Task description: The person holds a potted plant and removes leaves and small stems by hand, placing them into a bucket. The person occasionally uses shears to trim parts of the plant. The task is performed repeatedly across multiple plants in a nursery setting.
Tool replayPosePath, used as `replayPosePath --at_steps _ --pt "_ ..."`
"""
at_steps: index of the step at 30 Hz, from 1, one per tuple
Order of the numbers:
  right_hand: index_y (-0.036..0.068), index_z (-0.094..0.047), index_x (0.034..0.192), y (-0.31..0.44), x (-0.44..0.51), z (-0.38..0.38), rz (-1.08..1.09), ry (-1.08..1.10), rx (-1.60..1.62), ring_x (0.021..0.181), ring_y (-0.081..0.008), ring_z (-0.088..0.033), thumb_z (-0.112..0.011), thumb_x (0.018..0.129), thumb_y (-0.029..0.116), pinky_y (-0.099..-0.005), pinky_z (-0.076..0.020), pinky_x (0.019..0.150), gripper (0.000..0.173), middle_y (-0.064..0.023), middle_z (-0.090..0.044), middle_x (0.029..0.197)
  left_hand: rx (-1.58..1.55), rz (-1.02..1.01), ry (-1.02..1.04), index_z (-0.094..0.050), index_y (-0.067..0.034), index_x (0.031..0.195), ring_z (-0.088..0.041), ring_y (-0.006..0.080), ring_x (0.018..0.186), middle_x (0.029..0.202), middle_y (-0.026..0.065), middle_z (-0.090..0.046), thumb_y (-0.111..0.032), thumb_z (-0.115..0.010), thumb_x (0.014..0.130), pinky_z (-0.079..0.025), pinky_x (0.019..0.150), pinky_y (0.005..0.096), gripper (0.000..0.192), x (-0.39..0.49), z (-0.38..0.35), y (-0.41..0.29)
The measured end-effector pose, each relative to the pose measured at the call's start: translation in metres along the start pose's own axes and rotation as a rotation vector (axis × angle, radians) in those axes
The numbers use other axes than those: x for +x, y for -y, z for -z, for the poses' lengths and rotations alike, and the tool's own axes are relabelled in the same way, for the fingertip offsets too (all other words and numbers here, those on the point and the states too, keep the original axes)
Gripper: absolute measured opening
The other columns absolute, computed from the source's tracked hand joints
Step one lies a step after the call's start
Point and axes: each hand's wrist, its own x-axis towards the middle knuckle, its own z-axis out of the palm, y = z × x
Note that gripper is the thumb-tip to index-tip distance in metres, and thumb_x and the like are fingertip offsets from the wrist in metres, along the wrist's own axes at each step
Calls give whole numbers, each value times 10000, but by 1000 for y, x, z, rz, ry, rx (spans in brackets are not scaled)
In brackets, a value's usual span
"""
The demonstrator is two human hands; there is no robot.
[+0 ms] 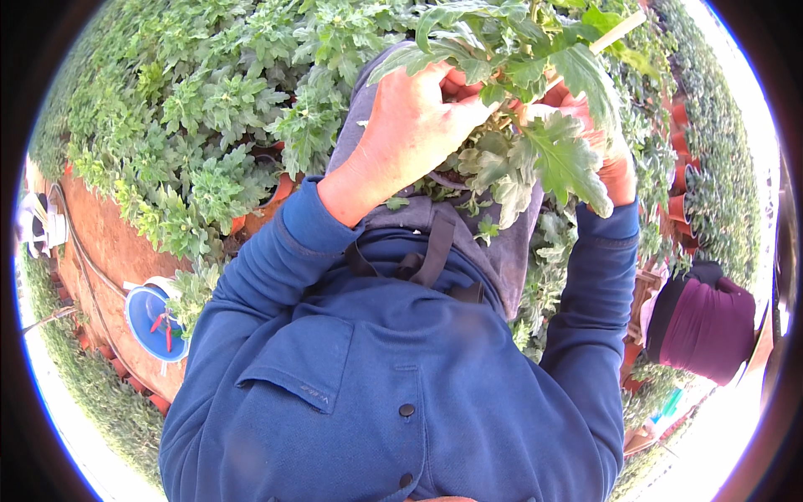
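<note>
A leafy potted plant, apparently a chrysanthemum (568, 160), rises between my hands over my lap. A pale thin stake (618, 32) slants up through its leaves to the right. My left hand (420, 122) pinches at the stem, thumb and fingers drawn together beside the stake. From the other side my right hand (605, 147) closes in at the same spot, partly covered by big leaves. What exactly the fingertips hold is hidden by foliage. Below the leaves, part of a dark pot rim (448, 182) shows between my legs.
Dense rows of similar plants (207, 106) fill the left and front. On the bare soil, a blue bucket (147, 320) holds red-handled pruning shears (168, 332); a hose (85, 257) runs past it. Orange pots (679, 207) line the right, where a person in purple (702, 326) bends.
</note>
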Motion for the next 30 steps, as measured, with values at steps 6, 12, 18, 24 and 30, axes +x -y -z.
replayPosePath --at_steps 6,12,18,24,30 --pt "29 -681 1074 -8 9 9 34 61 -76 871 -92 -647 -819 808 101 -281 -539 806 309 -29 -701 982 267 -288 -44 -672 29 1008 -678 113 830 932 73 -722 -43 -802 809 -575 769 276 248 -2 2 2" --pt "27 -511 1371 -28 4 9 51 24 265 1024 -187 -664 -829 814 164 -329 -542 923 656 -113 -651 1169 -118 9 -25 -665 21 1013 -696 153 828 941 86 -731 -35 -773 825 -566 739 287 223 -10 3 -7" --pt "49 -575 1305 -42 4 20 38 -44 354 960 -183 -676 -715 892 285 -320 -561 837 496 -82 -681 1137 97 -137 -161 -654 31 1017 -712 158 851 965 97 -740 -43 -776 825 -562 753 277 240 -15 -2 -10" --pt "37 -449 1423 -48 7 33 148 135 171 1137 -218 -622 -917 667 371 -381 -510 1008 950 -107 -603 1238 -23 -149 -196 -640 55 1002 -716 160 834 977 102 -738 -57 -812 800 -552 750 272 288 -15 -11 -3" --pt "45 -444 1442 -51 6 33 124 85 150 1129 -226 -622 -870 711 482 -380 -511 1001 952 -110 -596 1245 4 -146 -254 -620 65 1057 -707 142 830 969 114 -740 -64 -809 812 -547 768 278 335 -16 -12 -1"
